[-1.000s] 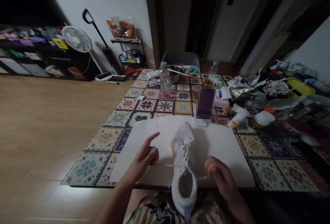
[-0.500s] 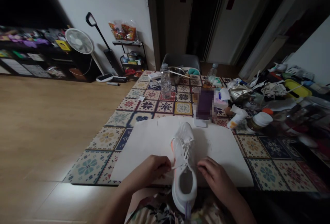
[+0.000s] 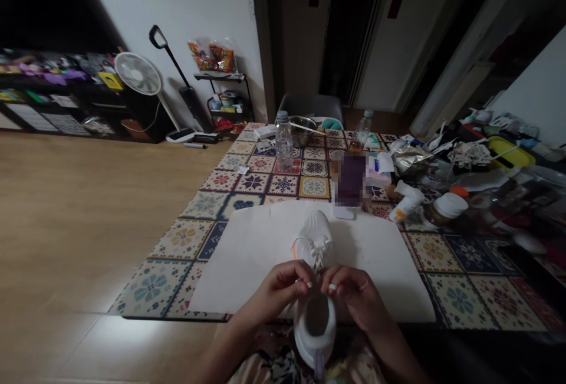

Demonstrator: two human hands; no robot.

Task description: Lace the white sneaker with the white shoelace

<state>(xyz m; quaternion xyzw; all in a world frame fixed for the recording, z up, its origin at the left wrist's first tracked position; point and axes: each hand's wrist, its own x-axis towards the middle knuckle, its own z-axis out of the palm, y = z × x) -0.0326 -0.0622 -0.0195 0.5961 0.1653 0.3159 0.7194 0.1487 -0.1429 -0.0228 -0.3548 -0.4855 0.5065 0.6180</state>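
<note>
A white sneaker with an orange patch on its side points away from me, its heel hanging past the table's near edge. Over the tongue, just ahead of the shoe's opening, my left hand pinches a white shoelace. Close by on the right side, my right hand is closed too, thumb and fingers pressed together on the lace. The fingertips of both hands nearly meet. Most of the lace between them is hidden behind the fingers. Beneath the shoe lies a white sheet.
A clear plastic bottle and a metal bowl stand at the back of the patterned table. A propped purple-screened device is beyond the sheet. To the right are a spray bottle, a white-lidded jar and clutter.
Both hands have moved inward from either side of the shoe and met above its tongue. The shoe itself has stayed in nearly the same place.
</note>
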